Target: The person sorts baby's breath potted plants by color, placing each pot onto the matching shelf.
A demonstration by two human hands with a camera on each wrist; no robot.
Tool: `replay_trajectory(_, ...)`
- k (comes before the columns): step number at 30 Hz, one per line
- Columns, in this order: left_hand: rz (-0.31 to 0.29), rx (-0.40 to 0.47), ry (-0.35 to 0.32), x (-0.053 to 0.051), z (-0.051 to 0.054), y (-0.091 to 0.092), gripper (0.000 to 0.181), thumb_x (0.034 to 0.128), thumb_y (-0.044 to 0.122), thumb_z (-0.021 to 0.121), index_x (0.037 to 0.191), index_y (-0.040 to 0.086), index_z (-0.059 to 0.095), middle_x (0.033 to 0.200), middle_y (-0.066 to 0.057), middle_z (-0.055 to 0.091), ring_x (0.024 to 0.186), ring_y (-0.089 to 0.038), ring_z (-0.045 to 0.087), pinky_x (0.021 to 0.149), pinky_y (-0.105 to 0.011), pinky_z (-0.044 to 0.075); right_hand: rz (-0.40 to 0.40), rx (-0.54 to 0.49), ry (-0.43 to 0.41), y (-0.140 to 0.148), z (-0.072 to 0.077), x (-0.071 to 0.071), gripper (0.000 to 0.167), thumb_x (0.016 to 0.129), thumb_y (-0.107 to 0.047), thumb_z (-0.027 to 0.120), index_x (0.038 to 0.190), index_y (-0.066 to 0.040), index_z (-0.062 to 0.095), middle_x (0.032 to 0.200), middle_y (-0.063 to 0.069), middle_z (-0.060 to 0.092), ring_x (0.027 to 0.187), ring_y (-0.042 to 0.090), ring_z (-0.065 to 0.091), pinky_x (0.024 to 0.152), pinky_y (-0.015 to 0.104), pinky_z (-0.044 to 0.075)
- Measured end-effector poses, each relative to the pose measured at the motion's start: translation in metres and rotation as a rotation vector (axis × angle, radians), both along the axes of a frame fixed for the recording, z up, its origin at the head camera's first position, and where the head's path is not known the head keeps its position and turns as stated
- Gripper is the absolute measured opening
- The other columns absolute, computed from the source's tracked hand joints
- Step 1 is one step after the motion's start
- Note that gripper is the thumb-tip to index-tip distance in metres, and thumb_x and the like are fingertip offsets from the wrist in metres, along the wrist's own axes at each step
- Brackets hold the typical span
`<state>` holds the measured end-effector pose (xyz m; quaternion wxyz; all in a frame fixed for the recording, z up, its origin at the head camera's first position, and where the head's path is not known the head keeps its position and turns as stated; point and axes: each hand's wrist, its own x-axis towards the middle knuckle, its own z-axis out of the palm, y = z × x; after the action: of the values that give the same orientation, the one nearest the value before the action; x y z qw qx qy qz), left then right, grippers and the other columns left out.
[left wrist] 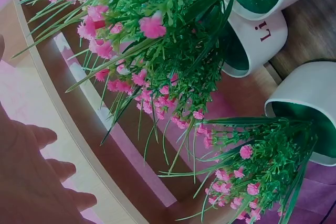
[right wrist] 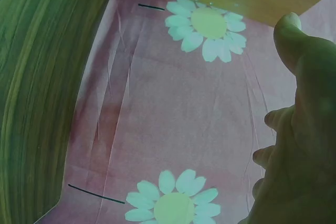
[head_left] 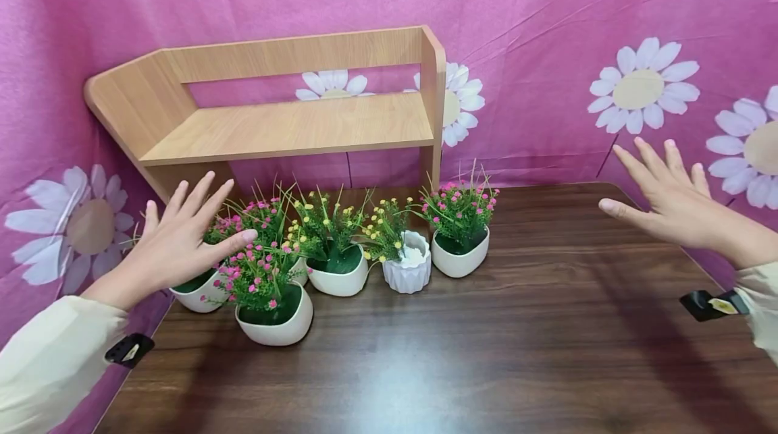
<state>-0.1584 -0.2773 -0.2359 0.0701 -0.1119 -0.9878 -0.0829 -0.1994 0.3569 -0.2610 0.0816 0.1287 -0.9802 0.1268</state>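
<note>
My left hand (head_left: 176,245) hovers with spread fingers above the pink-flowered potted plants at the table's left. The nearest of these is the front pink plant (head_left: 273,312) in a white pot; another white pot (head_left: 200,295) is partly covered by the hand. To the right come a yellow-flowered plant (head_left: 337,275) in a white pot, a smaller yellow one in a ribbed white pot (head_left: 407,275), and a pink-flowered plant (head_left: 460,255). Over the right side of the table my right hand (head_left: 675,208) is held up, fingers apart, touching nothing. In the left wrist view, one pot (left wrist: 262,38) shows dark lettering.
A light wooden shelf (head_left: 292,127) stands at the back left, behind the plants. Beneath everything is a dark wood-grain table (head_left: 486,353). Pink cloth (head_left: 535,29) printed with white daisies hangs behind and at the sides. Both wrists carry small black devices (head_left: 130,351).
</note>
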Motion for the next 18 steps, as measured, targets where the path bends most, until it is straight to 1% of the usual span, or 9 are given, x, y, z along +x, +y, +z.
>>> replay_trajectory(5,-0.004,0.058,-0.009,-0.003,0.0,-0.003,0.091,0.0885,0.059,0.055,0.155,0.021,0.006,0.161,-0.012,-0.005,0.142,-0.047,-0.007,0.097,-0.078,-0.009,0.019,-0.03,0.02,-0.003,-0.005,-0.002,0.086,0.094,-0.039,0.056,0.155,-0.016,0.001,0.158,0.023,-0.012,0.137,0.04,-0.03,0.098,0.072,-0.02)
replay_trajectory(8,0.001,0.145,0.003,-0.007,0.002,-0.01,0.096,0.0876,0.054,0.06,0.155,0.021,0.001,0.161,-0.012,-0.008,0.141,-0.048,-0.009,0.099,-0.078,-0.005,0.041,-0.055,0.025,-0.006,-0.011,-0.002,0.086,0.093,-0.037,0.057,0.155,-0.015,0.002,0.158,0.023,-0.009,0.138,0.041,-0.027,0.099,0.073,-0.019)
replay_trajectory(11,0.005,0.255,0.052,-0.011,0.004,-0.02,0.103,0.0858,0.047,0.066,0.154,0.019,-0.006,0.16,-0.01,-0.014,0.143,-0.042,-0.012,0.105,-0.072,-0.002,0.066,-0.081,0.004,-0.011,-0.019,-0.003,0.086,0.094,-0.035,0.057,0.155,-0.013,0.001,0.157,0.025,-0.008,0.138,0.043,-0.026,0.099,0.073,-0.017)
replay_trajectory(13,0.013,0.322,0.105,-0.014,0.006,-0.028,0.108,0.0846,0.042,0.07,0.153,0.017,-0.01,0.159,-0.009,-0.017,0.144,-0.037,-0.013,0.11,-0.066,-0.002,0.083,-0.104,-0.017,-0.015,-0.025,-0.003,0.087,0.094,-0.034,0.058,0.155,-0.012,0.0,0.157,0.026,-0.007,0.138,0.045,-0.025,0.099,0.074,-0.015)
replay_trajectory(16,0.062,0.388,0.173,-0.018,0.009,-0.04,0.111,0.0842,0.039,0.07,0.152,0.016,-0.015,0.158,-0.007,-0.019,0.144,-0.028,-0.014,0.114,-0.058,-0.003,0.114,-0.151,-0.044,-0.021,-0.036,-0.004,0.088,0.093,-0.032,0.059,0.155,-0.011,0.0,0.157,0.027,-0.006,0.138,0.047,-0.023,0.099,0.074,-0.014)
replay_trajectory(18,0.109,0.43,0.198,-0.021,0.012,-0.046,0.112,0.0842,0.04,0.07,0.151,0.017,-0.017,0.158,-0.005,-0.019,0.144,-0.025,-0.015,0.115,-0.055,-0.004,0.135,-0.179,-0.055,-0.025,-0.044,-0.004,0.088,0.093,-0.031,0.06,0.155,-0.011,0.0,0.157,0.027,-0.006,0.139,0.047,-0.021,0.099,0.075,-0.013)
